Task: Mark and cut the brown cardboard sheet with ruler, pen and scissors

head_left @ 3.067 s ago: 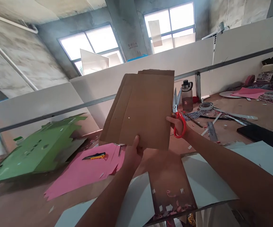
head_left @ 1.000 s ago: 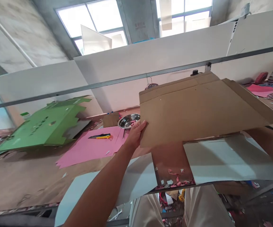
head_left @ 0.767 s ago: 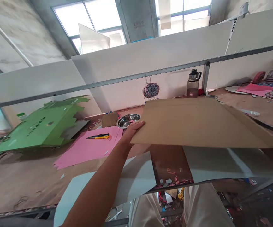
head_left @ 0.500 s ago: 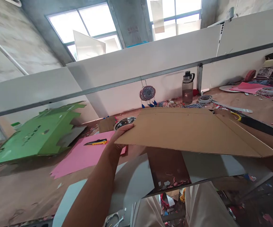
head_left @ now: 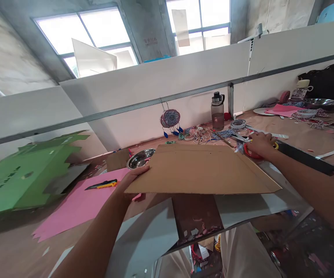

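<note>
A large brown cardboard sheet [head_left: 201, 172] is tilted in front of me above the table. My left hand [head_left: 133, 179] is closed on its left edge, the thumb lying on top and the fingers hidden beneath. Past the sheet's far right corner, my right hand [head_left: 261, 145] has its fingers curled round a pair of scissors [head_left: 252, 153]. Red and yellow parts of the handles show around that hand, and metal blades point left. Pale grey boards [head_left: 146, 231] lie lower down, under the cardboard.
A steel bowl [head_left: 141, 158] stands behind my left hand. Pink sheets [head_left: 77, 208] carry a box cutter [head_left: 101, 184]. Green cardboard [head_left: 24, 175] is at far left. Cords [head_left: 200, 135], a tape roll [head_left: 238, 124] and a water bottle [head_left: 217, 112] line the back, below a hanging woven ornament [head_left: 170, 118].
My right hand has come from behind the cardboard's right side to the scissors beyond it. The cardboard, still in my left hand, now tilts more toward me. The view has turned slightly right.
</note>
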`<state>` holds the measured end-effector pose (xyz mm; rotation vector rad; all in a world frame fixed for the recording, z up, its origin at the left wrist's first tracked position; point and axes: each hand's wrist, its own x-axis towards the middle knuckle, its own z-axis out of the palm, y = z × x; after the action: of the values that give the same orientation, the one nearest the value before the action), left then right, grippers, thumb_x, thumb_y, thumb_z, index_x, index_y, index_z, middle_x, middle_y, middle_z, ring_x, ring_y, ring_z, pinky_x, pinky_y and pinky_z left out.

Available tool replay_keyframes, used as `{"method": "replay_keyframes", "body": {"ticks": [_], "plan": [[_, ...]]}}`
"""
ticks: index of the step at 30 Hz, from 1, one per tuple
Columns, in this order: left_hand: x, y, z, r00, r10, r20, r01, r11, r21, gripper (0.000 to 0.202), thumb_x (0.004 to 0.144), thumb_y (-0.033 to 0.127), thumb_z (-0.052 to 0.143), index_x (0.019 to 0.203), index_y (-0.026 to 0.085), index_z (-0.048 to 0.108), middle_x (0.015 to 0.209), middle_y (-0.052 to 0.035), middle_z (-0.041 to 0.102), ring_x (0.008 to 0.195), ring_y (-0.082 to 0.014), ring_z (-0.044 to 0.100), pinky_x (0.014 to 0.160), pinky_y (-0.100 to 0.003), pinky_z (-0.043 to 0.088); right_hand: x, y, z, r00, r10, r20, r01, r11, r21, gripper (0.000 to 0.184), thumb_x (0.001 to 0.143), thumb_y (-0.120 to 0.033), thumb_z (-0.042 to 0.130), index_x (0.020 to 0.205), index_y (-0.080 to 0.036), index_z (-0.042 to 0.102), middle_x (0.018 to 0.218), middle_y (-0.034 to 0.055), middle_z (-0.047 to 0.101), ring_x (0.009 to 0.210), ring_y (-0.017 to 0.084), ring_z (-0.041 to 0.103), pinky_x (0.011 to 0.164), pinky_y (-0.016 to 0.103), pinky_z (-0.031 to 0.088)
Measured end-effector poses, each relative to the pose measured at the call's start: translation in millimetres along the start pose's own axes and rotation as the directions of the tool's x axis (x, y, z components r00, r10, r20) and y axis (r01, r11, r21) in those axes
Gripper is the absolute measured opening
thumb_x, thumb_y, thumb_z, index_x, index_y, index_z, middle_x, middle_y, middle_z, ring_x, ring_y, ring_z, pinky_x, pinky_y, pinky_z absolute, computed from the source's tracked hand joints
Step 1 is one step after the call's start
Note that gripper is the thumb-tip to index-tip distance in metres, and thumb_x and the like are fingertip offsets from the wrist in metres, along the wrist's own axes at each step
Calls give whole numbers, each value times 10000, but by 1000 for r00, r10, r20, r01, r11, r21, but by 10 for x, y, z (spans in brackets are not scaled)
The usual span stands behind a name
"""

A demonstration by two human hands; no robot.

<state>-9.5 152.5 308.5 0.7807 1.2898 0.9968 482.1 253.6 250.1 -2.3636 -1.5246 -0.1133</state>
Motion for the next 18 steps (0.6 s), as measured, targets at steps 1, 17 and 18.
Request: {"method": "replay_keyframes", "body": {"ticks": [1,17,18], "plan": [[-5,-6,-27,999,-37,1,37,999,38,230,750,324,697,874,130,682,556,-98,665,358,-220,583,210,-254,350,-22,-16,-26,1000,-14,-7,13,1000,-16,418,815,-398,595,1183,-210,663,1278,228,576,1198,443,473,919,567,365],[-17,-195,-133,975,-144,170,78,936,345,411,643,421,844,917,149,702,845,-119,749,704,-247,716,535,-265,526,-294,-351,-141,917,-299,264,327,943,-67,314,872,-171,459,1035,-112,721,1051,199,719,913,282,675,728,313,452],[-8,-207,-130,977,-140,159,68,919,389,416,636,451,839,895,158,698,815,-97,744,687,-238,708,512,-253,503,-268,-344,-106,922,-286,261,316,945,-82,310,866,-157,464,1018,-76,721,1031,234,713,914,308,677,739,336,457]]}}
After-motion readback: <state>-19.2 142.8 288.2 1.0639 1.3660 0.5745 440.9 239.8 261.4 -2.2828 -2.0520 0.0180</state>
